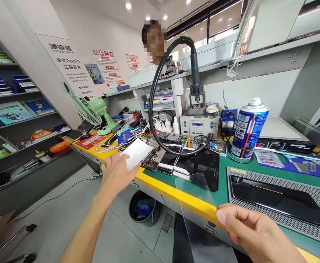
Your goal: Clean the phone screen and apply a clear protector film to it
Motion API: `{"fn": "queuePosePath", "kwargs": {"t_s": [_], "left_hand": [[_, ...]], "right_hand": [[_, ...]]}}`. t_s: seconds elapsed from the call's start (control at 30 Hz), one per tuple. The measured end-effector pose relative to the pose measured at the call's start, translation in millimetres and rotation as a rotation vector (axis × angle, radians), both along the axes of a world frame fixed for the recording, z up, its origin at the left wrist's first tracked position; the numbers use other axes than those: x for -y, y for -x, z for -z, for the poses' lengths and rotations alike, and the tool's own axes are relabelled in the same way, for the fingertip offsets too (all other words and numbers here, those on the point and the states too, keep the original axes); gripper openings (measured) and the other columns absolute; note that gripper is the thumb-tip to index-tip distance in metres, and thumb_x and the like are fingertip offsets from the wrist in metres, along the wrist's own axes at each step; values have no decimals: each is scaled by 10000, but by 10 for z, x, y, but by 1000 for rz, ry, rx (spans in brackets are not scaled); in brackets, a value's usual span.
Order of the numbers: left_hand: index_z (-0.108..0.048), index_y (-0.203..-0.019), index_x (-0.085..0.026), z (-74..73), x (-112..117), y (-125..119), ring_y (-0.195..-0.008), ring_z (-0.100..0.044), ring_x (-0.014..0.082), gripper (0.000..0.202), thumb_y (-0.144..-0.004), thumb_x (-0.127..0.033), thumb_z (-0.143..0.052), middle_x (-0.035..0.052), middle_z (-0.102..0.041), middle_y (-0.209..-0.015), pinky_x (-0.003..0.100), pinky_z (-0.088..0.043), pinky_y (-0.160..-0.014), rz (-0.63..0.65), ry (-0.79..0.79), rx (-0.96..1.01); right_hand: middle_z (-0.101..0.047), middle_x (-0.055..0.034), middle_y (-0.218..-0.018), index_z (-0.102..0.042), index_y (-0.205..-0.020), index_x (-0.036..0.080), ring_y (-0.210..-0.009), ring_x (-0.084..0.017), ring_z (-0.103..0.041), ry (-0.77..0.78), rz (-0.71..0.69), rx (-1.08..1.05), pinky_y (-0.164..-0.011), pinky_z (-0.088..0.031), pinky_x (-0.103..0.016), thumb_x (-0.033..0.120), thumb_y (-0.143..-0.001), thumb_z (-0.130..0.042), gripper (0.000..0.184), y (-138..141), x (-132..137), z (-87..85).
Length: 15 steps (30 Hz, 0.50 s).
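My left hand (118, 171) reaches out over the bench's yellow edge and holds a flat white card or box (137, 152) by its near end. My right hand (254, 233) is low at the right, thumb and fingers pinched on a clear plastic film (196, 204) that hangs over the bench edge. A dark phone (278, 199) lies screen up on a grey mesh mat (313, 190) just beyond my right hand. Several phones and screens (173, 160) lie piled beside the white card.
A blue spray can (249, 128) stands on the green mat. A hot-air station (199, 122) with a looping black hose (154, 109) sits behind. A green fan (98, 111) stands left. A person stands behind the counter. A bin (143, 210) sits on the floor under the bench.
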<state>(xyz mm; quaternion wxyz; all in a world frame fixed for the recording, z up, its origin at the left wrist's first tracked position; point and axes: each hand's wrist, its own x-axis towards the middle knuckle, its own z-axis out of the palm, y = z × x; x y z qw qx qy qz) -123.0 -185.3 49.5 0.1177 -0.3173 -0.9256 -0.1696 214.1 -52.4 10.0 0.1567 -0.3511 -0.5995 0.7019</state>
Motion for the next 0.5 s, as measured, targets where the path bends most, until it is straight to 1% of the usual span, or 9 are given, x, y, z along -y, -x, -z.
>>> {"fn": "queuePosePath", "kwargs": {"t_s": [0.07,0.13,0.2,0.27,0.33,0.4,0.43,0.5], "left_hand": [[-628,-1341,-190,-123,-302,276,-1314,-595,314,444,-986,-448,-704,121,-595,-1452,581,-514,-1102,97,160,-42],[-626,-1340,-187,-188,-586,460,-1263,-629,296,434,-996,-443,-695,119,-619,-1414,552,-549,-1061,193,278,-75],[-627,-1337,-187,-193,-820,555,-1237,-642,286,426,-1000,-441,-690,116,-629,-1396,536,-563,-1043,293,363,-103],[-628,-1336,-188,-153,-996,585,-1235,-643,285,424,-1002,-443,-688,115,-630,-1394,534,-564,-1042,382,416,-130],[-627,-1339,-192,-98,-1115,578,-1241,-640,286,425,-1003,-446,-684,115,-625,-1404,535,-561,-1047,456,447,-155],[-628,-1337,-194,-71,-1173,552,-1242,-640,284,420,-1005,-445,-683,114,-624,-1407,532,-561,-1050,513,467,-178],[-628,-1336,-193,-80,-1175,533,-1242,-640,284,420,-1005,-445,-683,114,-624,-1408,531,-561,-1049,532,474,-189],[-635,-1321,-191,-152,-1114,472,-1236,-642,281,417,-1002,-455,-684,115,-630,-1397,530,-561,-1047,551,478,-214]], "right_hand": [[-349,12,-701,-416,-619,232,-672,-171,-279,-14,-28,12,-590,-330,-296,793,-738,-709,644,-60,-48,15],[-355,15,-711,-414,-642,233,-687,-171,-278,-18,-46,23,-610,-336,-292,797,-759,-688,638,-120,-86,28],[-355,16,-717,-411,-653,233,-697,-172,-273,-14,-58,28,-619,-330,-292,830,-760,-664,657,-191,-114,25],[-350,16,-720,-421,-659,232,-697,-172,-261,-17,-60,46,-606,-301,-297,858,-764,-636,670,-279,-140,1],[-339,17,-728,-454,-671,228,-701,-174,-250,-28,-66,71,-595,-277,-300,842,-785,-624,647,-384,-183,-45],[-344,17,-755,-499,-705,224,-717,-174,-259,-40,-61,84,-610,-282,-295,764,-820,-645,571,-497,-261,-109],[-355,16,-768,-518,-723,222,-727,-173,-268,-46,-50,87,-624,-288,-291,701,-829,-670,514,-553,-316,-147],[-386,15,-770,-547,-730,213,-732,-167,-280,-66,-37,94,-631,-277,-289,578,-822,-714,411,-657,-453,-230]]}}
